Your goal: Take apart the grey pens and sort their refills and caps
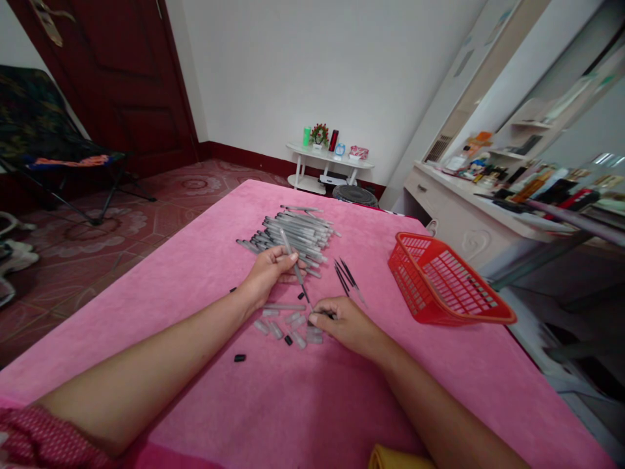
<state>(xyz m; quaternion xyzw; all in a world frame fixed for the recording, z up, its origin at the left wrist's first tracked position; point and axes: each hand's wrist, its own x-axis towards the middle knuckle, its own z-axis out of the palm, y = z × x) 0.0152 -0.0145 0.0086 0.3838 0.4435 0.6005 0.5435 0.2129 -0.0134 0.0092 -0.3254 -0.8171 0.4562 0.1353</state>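
My left hand [270, 272] is closed around a clear grey pen barrel [296, 266], tilted with its far end up. A thin dark refill [306, 296] sticks out of the barrel's lower end, and my right hand [344, 319] pinches its near end. Just beyond my left hand lies a heap of grey pens [297, 231]. Several translucent pen caps [276, 330] are scattered beneath and beside my right hand. Among them are small black plugs [239, 357]. To the right of the heap rest several loose dark refills [342, 277].
A red plastic basket [415, 286] stands at the right of the pink-covered table [195, 391]. Yellow cloth [398, 458] shows at the near edge. Beyond are a small white shelf [332, 156], a cluttered dresser [469, 195] and a folding chair [58, 143].
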